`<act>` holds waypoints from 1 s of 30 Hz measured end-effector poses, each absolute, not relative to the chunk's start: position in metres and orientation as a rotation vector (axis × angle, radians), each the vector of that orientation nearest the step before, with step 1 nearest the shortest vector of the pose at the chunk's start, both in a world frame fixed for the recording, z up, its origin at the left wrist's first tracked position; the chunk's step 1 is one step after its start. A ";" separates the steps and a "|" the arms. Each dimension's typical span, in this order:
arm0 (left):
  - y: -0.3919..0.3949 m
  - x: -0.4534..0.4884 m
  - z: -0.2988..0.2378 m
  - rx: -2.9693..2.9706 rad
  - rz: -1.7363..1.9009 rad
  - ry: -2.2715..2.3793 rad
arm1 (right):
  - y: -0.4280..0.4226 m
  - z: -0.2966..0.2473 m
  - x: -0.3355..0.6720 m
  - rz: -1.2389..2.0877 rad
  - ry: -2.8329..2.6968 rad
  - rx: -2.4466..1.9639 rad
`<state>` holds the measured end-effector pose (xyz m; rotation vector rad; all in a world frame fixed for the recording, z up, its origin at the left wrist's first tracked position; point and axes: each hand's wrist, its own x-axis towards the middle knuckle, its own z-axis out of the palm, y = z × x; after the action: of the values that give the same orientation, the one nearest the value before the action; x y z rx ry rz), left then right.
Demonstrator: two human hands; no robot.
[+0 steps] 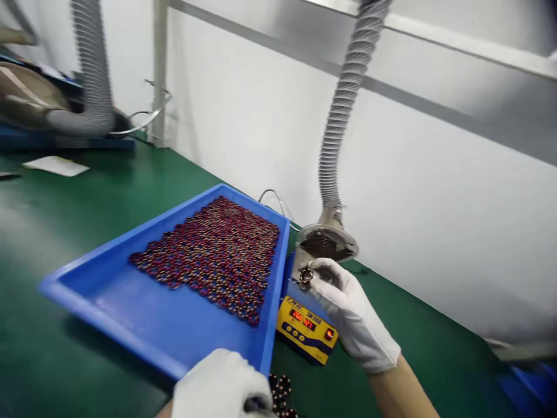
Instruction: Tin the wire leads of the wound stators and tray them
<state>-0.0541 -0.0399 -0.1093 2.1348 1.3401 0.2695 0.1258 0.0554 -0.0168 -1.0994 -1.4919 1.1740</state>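
My right hand (342, 302), in a white glove, pinches a small ring-shaped coil (306, 275) between thumb and fingertips. It holds the coil up in front of the round extraction hood (328, 242), above a yellow heating unit (307, 329) with a lit red display. My left hand (224, 386), also gloved, is curled at the bottom edge by the near rim of the blue tray (143, 302). Its fingertips are partly cut off, so what they hold is hidden. Many similar ring coils (217, 249) lie packed in the tray. Several dark ones (281, 392) sit on the table beside my left hand.
A ribbed grey hose (348, 98) runs down to the hood along the white wall (252, 104). Another hose (91, 58) and hood stand at the far left. A white paper (56, 166) lies on the green table (122, 180). Blue containers (531, 383) show at the lower right.
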 end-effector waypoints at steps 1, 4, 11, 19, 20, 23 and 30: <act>-0.042 -0.054 -0.111 2.157 0.287 1.301 | 0.058 -0.030 0.110 1.211 -1.527 -1.060; -0.042 -0.050 -0.121 2.291 0.348 1.099 | 0.061 -0.069 0.053 1.137 -1.839 -1.055; -0.021 -0.046 -0.137 2.424 0.315 0.888 | 0.072 -0.113 -0.041 0.196 -2.938 -0.804; -0.024 -0.064 -0.113 2.443 0.369 0.771 | 0.072 -0.096 -0.031 0.073 -2.764 -0.974; -0.027 -0.066 -0.108 2.432 0.394 0.778 | 0.069 -0.088 -0.019 0.128 -2.673 -0.983; -0.035 -0.071 -0.099 2.366 0.507 0.813 | 0.054 -0.063 0.035 0.310 -2.339 -1.011; -0.034 -0.070 -0.096 2.318 0.370 0.864 | -0.036 -0.070 0.187 0.542 -2.110 -1.601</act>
<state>-0.0696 -0.0345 -0.0959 2.3179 0.8636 0.3698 0.1870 -0.0357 -0.0699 -1.6012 -2.1098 0.5423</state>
